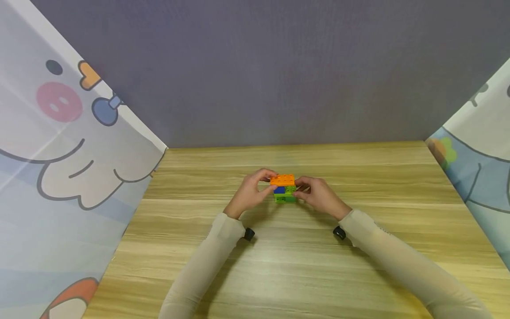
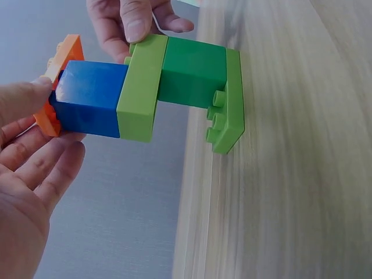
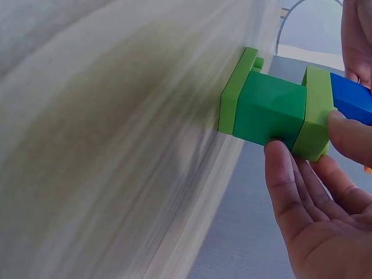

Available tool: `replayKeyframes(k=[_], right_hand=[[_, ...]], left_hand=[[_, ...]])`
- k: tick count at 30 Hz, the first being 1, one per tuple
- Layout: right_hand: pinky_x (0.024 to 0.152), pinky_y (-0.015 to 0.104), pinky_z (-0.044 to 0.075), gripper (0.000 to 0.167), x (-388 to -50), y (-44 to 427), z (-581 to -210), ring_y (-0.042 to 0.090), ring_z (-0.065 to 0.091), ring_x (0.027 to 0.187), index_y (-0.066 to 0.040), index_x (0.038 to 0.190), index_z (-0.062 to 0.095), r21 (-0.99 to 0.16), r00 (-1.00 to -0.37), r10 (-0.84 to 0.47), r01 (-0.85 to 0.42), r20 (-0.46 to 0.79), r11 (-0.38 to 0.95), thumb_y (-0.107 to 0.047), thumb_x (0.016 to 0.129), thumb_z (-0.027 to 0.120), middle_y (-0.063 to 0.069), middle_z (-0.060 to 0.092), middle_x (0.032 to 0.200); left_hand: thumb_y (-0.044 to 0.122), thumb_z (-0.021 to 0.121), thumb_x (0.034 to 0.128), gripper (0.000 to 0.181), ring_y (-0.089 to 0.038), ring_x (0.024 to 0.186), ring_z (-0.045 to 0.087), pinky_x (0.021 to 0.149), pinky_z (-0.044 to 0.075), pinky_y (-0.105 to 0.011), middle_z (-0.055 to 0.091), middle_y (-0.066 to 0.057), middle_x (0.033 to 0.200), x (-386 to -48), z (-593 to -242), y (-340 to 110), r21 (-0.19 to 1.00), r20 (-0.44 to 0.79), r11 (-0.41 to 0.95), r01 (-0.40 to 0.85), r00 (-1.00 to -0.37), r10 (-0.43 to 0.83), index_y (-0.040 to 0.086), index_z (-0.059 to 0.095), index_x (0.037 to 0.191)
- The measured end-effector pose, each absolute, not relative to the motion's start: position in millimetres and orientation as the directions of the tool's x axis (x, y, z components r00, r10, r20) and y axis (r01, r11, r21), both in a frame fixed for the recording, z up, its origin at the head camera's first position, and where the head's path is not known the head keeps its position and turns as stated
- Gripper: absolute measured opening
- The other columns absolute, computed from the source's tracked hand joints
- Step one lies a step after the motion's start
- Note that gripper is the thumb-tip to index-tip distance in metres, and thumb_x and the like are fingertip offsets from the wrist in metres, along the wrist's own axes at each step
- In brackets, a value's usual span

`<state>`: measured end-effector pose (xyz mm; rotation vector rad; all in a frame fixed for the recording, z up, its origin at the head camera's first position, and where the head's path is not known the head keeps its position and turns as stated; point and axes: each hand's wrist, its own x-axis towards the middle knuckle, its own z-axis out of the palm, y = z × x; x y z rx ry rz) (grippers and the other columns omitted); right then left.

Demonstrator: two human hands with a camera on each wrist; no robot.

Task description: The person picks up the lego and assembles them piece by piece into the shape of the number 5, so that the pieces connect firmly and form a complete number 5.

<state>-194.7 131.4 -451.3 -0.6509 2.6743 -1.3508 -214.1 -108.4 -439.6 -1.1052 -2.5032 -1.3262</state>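
A small tower of toy building bricks stands upright on the table [image 1: 287, 252]. Lowest is a thin light green plate [image 2: 234, 104] with bare studs on one side. Over it come a dark green brick [image 2: 192, 72], a light green brick [image 2: 138, 93] and a blue brick [image 2: 90, 96]. An orange plate [image 1: 283, 180] lies at the top, pinched between the thumb and fingers of my left hand [image 1: 252, 191]; it looks slightly tilted against the blue brick. My right hand [image 1: 317, 195] grips the upper light green brick, one fingertip touching the dark green one.
A grey panel [image 1: 279, 75] rises behind the table's far edge. Side walls with cartoon prints flank the table, the left wall [image 1: 99, 168] and the right wall [image 1: 482, 146]. Dark wrist devices show under both sleeves.
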Motion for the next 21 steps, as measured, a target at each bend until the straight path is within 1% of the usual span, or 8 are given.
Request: replayKeyframes(k=[5,15,19,21], right_hand=[[0.062,0.023,0.054,0.022,-194.8,131.2,-449.8,0.018,0.064,0.082,-0.005,0.107,0.065,-0.775,-0.906,-0.41,-0.334,0.106,0.537,-0.012,0.087,0.07,0.007,0.066,0.097],[0.061,0.025,0.054,0.018,-195.0,130.5,-448.0,0.018,0.064,0.08,-0.004,0.103,0.064,-0.775,-0.905,-0.414,-0.328,0.095,0.541,-0.011,0.087,0.07,0.007,0.066,0.092],[0.061,0.025,0.053,0.018,-195.3,130.0,-447.6,0.018,0.064,0.08,-0.005,0.103,0.064,-0.777,-0.906,-0.415,-0.323,0.087,0.541,-0.01,0.087,0.07,0.006,0.066,0.091],[0.06,0.024,0.053,0.018,-195.6,129.7,-447.8,0.018,0.064,0.08,-0.005,0.103,0.064,-0.777,-0.908,-0.412,-0.317,0.082,0.544,-0.01,0.087,0.07,0.006,0.066,0.091]], left_hand=[[0.012,0.066,0.0886,0.025,-0.012,0.1,0.057,0.084,0.051,-0.036,0.06,0.0,0.118,-215.1,-439.7,-109.1,0.673,0.416,0.339,0.657,-0.716,0.561,0.011,0.059,0.113],[0.015,0.068,0.0873,0.026,-0.01,0.102,0.057,0.083,0.05,-0.031,0.06,0.003,0.118,-215.3,-440.0,-107.6,0.689,0.405,0.331,0.645,-0.721,0.562,0.014,0.061,0.113],[0.014,0.068,0.087,0.026,-0.01,0.103,0.057,0.083,0.049,-0.027,0.06,0.003,0.119,-215.3,-439.8,-107.6,0.689,0.401,0.335,0.643,-0.723,0.562,0.014,0.062,0.112],[0.014,0.068,0.0869,0.025,-0.01,0.103,0.057,0.083,0.049,-0.027,0.06,0.003,0.119,-215.4,-439.1,-107.5,0.688,0.4,0.337,0.643,-0.723,0.564,0.014,0.062,0.111]])
